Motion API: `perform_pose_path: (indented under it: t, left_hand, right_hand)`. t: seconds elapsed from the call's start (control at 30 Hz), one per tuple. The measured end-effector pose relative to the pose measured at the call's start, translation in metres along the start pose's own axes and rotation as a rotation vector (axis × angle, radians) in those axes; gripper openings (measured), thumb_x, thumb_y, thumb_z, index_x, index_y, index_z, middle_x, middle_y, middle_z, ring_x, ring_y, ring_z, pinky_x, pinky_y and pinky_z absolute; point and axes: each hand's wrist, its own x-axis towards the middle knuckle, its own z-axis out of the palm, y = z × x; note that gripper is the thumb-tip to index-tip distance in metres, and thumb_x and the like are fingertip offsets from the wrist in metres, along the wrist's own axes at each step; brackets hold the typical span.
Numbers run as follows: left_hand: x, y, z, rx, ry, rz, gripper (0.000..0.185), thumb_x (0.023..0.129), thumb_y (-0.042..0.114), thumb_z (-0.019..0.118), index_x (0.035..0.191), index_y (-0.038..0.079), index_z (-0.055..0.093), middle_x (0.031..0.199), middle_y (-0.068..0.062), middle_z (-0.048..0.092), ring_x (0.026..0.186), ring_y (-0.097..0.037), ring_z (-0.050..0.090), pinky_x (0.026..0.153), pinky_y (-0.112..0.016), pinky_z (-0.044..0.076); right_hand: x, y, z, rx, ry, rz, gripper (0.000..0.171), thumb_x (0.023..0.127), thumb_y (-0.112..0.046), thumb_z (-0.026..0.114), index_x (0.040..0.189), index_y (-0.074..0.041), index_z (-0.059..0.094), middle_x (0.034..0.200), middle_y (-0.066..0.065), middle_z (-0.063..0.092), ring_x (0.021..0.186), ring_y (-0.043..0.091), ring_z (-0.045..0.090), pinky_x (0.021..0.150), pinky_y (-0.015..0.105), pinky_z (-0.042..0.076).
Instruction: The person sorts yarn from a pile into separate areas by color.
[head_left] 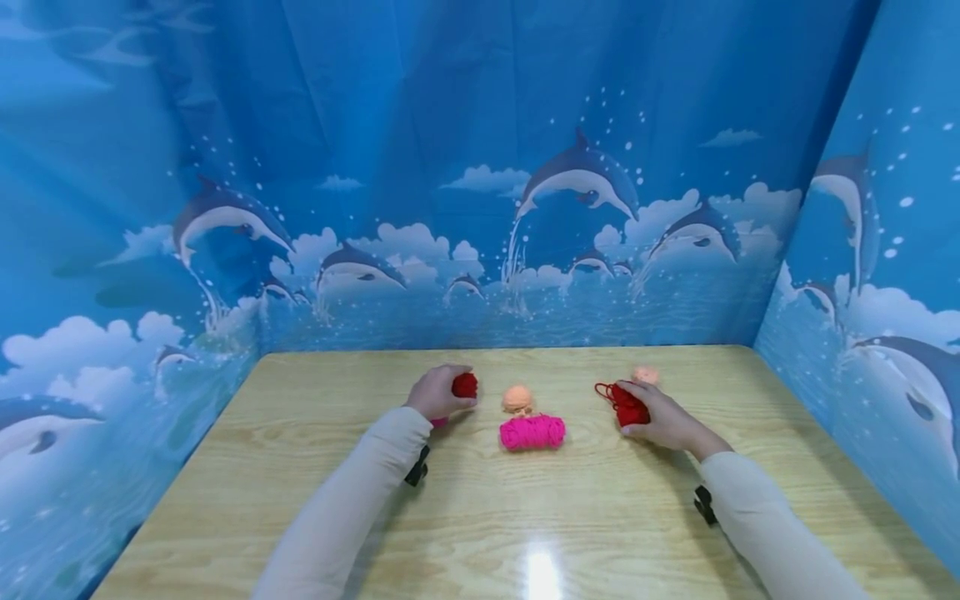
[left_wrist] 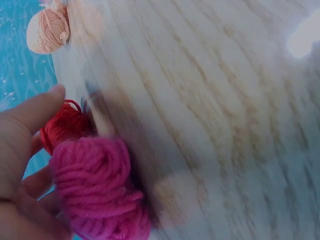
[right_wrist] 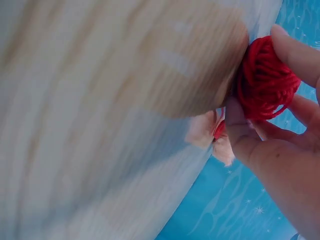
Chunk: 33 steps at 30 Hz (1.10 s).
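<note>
In the head view my left hand (head_left: 441, 393) grips a small red yarn ball (head_left: 465, 385) at the table's left-centre. A pink yarn skein (left_wrist: 97, 187) lies close by the palm in the left wrist view, mostly hidden under the hand from above. On the right, my right hand (head_left: 663, 419) holds another red yarn ball (right_wrist: 265, 80) between thumb and fingers, and a loose red strand (head_left: 604, 390) trails off to its left. Just behind that hand sits a peach yarn ball (head_left: 646, 375), partly covered.
Between the hands, a second peach yarn ball (head_left: 517, 398) sits behind a bright pink skein (head_left: 532, 433) on the wooden table (head_left: 480, 508). A blue dolphin-print curtain (head_left: 450, 167) rises at the table's back edge and along its sides.
</note>
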Motion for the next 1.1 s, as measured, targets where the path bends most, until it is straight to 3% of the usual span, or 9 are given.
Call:
perform_pose_path:
  t: [0.37, 0.63, 1.1]
  left_hand:
    - [0.0016, -0.0071, 0.0020, -0.017, 0.005, -0.001, 0.054, 0.081, 0.022, 0.078, 0.131, 0.010, 0.061, 0.124, -0.011, 0.064, 0.109, -0.028, 0.060, 0.092, -0.043, 0.049]
    - [0.0039, -0.0096, 0.0030, -0.027, 0.010, 0.004, 0.053, 0.081, 0.022, 0.079, 0.130, 0.010, 0.062, 0.123, -0.011, 0.064, 0.108, -0.027, 0.061, 0.090, -0.043, 0.050]
    - [0.0038, -0.0045, 0.0005, -0.011, -0.006, -0.010, 0.053, 0.081, 0.022, 0.078, 0.131, 0.011, 0.061, 0.124, -0.011, 0.063, 0.110, -0.028, 0.060, 0.091, -0.042, 0.049]
  right_hand:
    - [0.0060, 0.0003, 0.0039, 0.036, 0.035, 0.059, 0.071, 0.080, -0.012, 0.077, 0.140, 0.002, 0.042, 0.136, 0.033, 0.042, 0.118, 0.049, 0.045, 0.092, 0.059, 0.044]
    - [0.0088, 0.0039, 0.0006, 0.136, 0.043, 0.091, 0.068, 0.079, -0.009, 0.078, 0.138, 0.001, 0.046, 0.139, 0.033, 0.039, 0.118, 0.047, 0.047, 0.093, 0.056, 0.043]
    - [0.0091, 0.0044, -0.0001, 0.212, 0.045, 0.143, 0.066, 0.080, -0.010, 0.077, 0.137, 0.005, 0.045, 0.132, 0.033, 0.045, 0.114, 0.045, 0.049, 0.089, 0.051, 0.047]
